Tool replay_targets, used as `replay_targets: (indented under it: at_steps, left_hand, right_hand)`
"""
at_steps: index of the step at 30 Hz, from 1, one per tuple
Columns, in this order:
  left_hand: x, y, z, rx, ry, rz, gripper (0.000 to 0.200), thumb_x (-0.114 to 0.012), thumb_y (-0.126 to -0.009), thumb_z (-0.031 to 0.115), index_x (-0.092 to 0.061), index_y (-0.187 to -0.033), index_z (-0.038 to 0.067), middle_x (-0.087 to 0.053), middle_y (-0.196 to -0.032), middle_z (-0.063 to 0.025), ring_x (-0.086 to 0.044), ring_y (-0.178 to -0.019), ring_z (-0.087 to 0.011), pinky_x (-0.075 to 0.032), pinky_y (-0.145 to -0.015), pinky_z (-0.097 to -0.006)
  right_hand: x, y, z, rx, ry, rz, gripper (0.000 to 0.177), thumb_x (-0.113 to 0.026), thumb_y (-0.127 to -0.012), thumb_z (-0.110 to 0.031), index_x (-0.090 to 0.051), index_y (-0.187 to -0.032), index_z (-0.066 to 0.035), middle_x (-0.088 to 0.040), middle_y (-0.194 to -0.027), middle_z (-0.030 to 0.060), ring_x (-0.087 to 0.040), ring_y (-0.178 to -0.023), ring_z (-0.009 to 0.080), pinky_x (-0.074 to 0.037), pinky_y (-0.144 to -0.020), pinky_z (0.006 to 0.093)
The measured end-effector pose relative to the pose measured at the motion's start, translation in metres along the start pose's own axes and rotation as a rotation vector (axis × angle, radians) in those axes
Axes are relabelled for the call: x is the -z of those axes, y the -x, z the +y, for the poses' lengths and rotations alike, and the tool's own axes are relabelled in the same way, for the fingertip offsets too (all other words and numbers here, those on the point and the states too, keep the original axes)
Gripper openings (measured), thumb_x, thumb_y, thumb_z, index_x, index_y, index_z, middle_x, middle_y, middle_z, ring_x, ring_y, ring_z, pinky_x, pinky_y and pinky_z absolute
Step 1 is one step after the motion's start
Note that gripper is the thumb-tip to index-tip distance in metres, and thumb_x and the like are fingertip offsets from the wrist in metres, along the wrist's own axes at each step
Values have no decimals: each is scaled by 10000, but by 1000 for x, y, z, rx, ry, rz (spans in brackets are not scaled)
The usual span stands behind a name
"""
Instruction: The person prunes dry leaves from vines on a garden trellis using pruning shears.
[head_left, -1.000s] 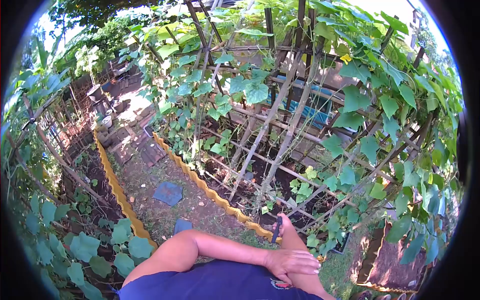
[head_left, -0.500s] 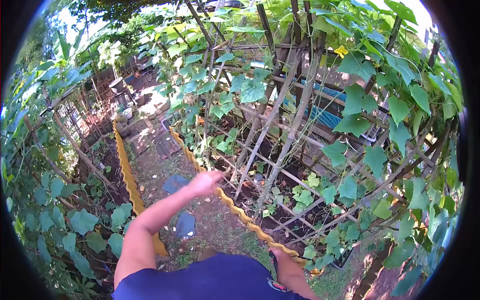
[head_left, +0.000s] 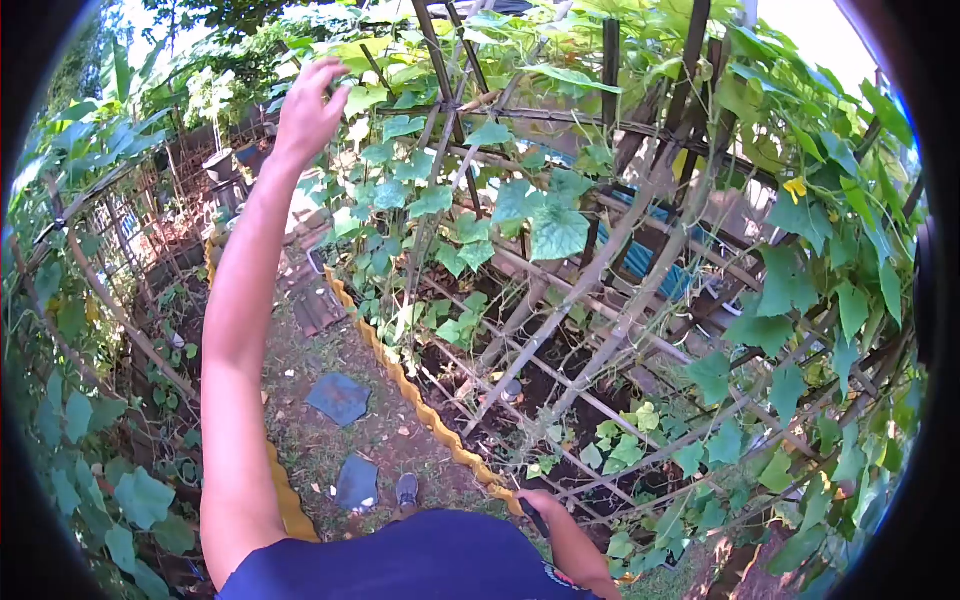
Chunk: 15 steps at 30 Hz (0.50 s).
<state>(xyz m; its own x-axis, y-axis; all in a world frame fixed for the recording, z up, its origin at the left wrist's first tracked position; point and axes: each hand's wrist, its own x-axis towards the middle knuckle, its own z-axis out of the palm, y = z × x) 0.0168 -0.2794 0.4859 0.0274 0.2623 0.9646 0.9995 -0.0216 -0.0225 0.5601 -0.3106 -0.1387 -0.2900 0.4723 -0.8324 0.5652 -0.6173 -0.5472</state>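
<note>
My left hand (head_left: 312, 112) is raised at arm's length in front of the leafy top of the trellis. Its fingers are curved and the thumb stands apart, with nothing visible between them. Nearby are broad green vine leaves (head_left: 403, 126) on the wooden lattice (head_left: 590, 270). Low by my body, my right hand (head_left: 545, 502) is closed round a black handle (head_left: 533, 517). What kind of tool it belongs to is hidden. That hand is just beside the wavy yellow edging (head_left: 432, 422).
Grey-blue stepping slabs (head_left: 340, 398) lie along the dirt path, and my shoe (head_left: 407, 490) shows below. Climbing vines (head_left: 150, 498) crowd the left side. Through the lattice, a blue sheet (head_left: 655, 265) is visible. A yellow flower (head_left: 795, 188) hangs at upper right.
My left hand has gone from low over the edging up and to the left, to the trellis top. My right hand stays low with the black handle. The view has shifted slightly.
</note>
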Motion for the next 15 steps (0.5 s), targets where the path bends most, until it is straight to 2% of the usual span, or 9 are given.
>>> replay_targets:
  at_steps: [1,2,3,4,6,8,10,13,15]
  left_hand:
    - [-17,-28,-22,-82,-82,71,335,-621,-899,193,-643,-1189,26,-552,-1365,-149,-568,-1202,-321,-443,-1027,-393]
    - [-27,-53,-27,-66,-41,69,369,-618,-899,196,-625,-1230,32,-533,-1395,-141,-552,-1227,-321,-428,-1049,-398]
    - [-50,-80,-51,-94,31,25,403,-613,-907,205,-608,-1272,34,-507,-1423,-141,-574,-1200,-306,-432,-1042,-397]
    - [-56,-98,-44,-52,121,-1,266,-620,-862,141,-654,-1090,9,-611,-1295,-125,-617,-1100,-277,-458,-987,-384]
    - [-85,-136,-62,-119,107,-61,356,-605,-882,116,-639,-1222,19,-557,-1387,-113,-650,-1045,-243,-462,-993,-376]
    - [-106,-174,-78,-158,162,125,392,-689,-815,161,-633,-1178,25,-460,-1446,-212,-513,-1280,-324,-397,-1084,-404]
    - [-115,-206,-83,-39,434,317,319,-676,-777,104,-636,-1078,7,-549,-1325,-195,-618,-1062,-355,-495,-955,-390]
    - [-127,-232,-91,-93,257,274,400,-728,-725,154,-669,-1114,85,-553,-1335,-180,-566,-1175,-342,-458,-1003,-400]
    - [-142,-243,-97,-205,125,239,447,-753,-697,185,-684,-1137,141,-542,-1357,-167,-516,-1252,-333,-424,-1038,-415]
  right_hand:
    - [-9,-11,-21,-12,-8,34,231,-699,-825,-341,-651,-791,-118,-560,-649,6,-501,-556,145,-450,-501,344]
    - [-19,-32,-39,185,-27,0,226,-685,-835,-311,-634,-774,-99,-589,-669,19,-527,-569,160,-455,-516,342]
    - [-32,-47,-61,196,-45,44,229,-685,-832,-306,-629,-767,-94,-600,-678,24,-537,-572,156,-448,-511,336]
    - [-44,-60,-79,195,-66,88,232,-686,-829,-301,-625,-760,-88,-611,-687,29,-547,-575,152,-441,-505,329]
    - [-69,-40,-138,174,-176,-33,217,-684,-835,-268,-658,-822,-53,-622,-689,33,-558,-561,123,-439,-498,295]
    - [-101,-16,-190,262,-164,17,319,-742,-797,-304,-703,-949,-26,-628,-791,28,-537,-663,124,-420,-578,299]
    - [-116,-23,-210,297,-152,50,373,-734,-813,-284,-689,-1062,-9,-658,-874,45,-586,-720,133,-461,-632,275]
    - [-130,1,-237,302,-141,128,463,-744,-820,-245,-631,-1194,2,-677,-942,49,-632,-797,130,-501,-687,241]
    - [-126,-6,-237,324,-152,77,448,-738,-822,-236,-634,-1177,16,-679,-949,51,-635,-816,132,-502,-712,242]
